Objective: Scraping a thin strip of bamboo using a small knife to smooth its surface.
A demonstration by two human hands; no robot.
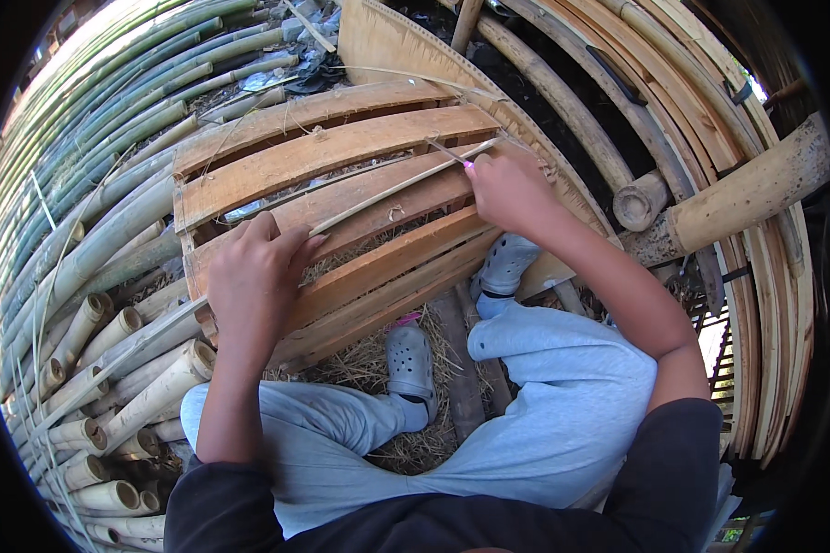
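A long, thin bamboo strip [387, 192] lies slantwise over a slatted wooden crate [327, 152]. My left hand [254, 272] is closed around it near the crate's left side, and a pale length continues beyond that hand toward the lower left. At the strip's far right end, my right hand [516, 189] is closed on a small knife [447, 150] with a bit of pink showing at its handle. The blade crosses the strip and points up and left. The right fingers cover most of the handle. A small curled shaving [396, 214] rests on a slat.
Stacked bamboo poles [111, 221] fill the left side. A wooden board [415, 46] stands behind the crate. Long planks [756, 276] and a thick bamboo pole [747, 189] are at the right. My feet in grey clogs [408, 359] rest on straw-strewn ground [415, 452].
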